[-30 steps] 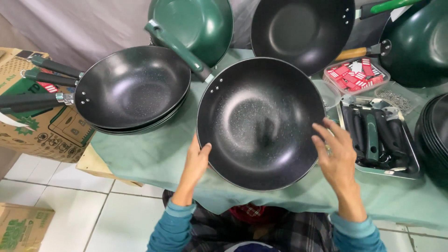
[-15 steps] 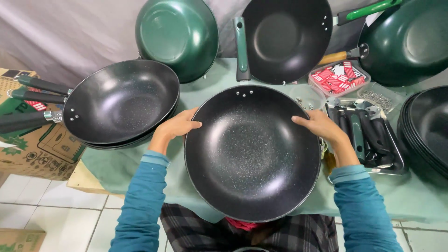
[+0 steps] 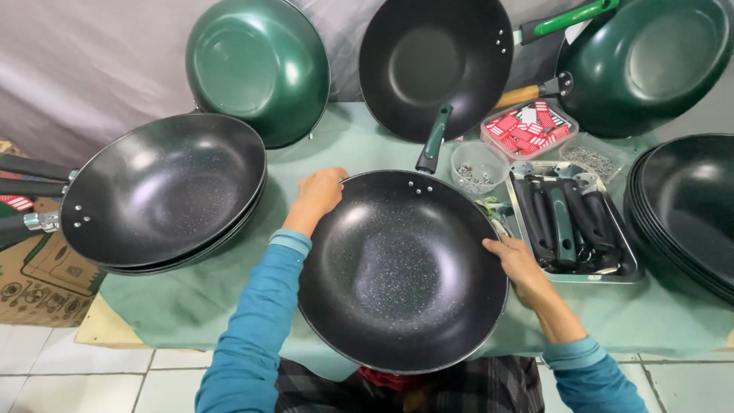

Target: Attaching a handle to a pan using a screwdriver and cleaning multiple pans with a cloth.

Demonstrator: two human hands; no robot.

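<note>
Two hands are seen on one black speckled pan (image 3: 401, 271), which lies at the near middle of the green table cloth (image 3: 191, 302) and has no handle fitted. The left hand (image 3: 319, 195) is closed over the rim at about eleven o'clock, fingers curled around the edge; the right hand (image 3: 516, 264) is pressed against the rim at three o'clock, fingers bent along it. At nine o'clock a stack of black pans (image 3: 164, 191) with handles is set, the number in it not countable. At twelve o'clock one black pan with a green handle (image 3: 436, 65) is propped up, flanked by two green pans, at eleven (image 3: 256, 69) and at one (image 3: 650, 65). Just beside the right hand a metal tray of loose handles (image 3: 569, 222) is placed, with one small tub of screws (image 3: 475, 166) and one box of red packets (image 3: 529, 128) behind it. Another stack of black pans (image 3: 684, 214) is found at three o'clock.
</note>
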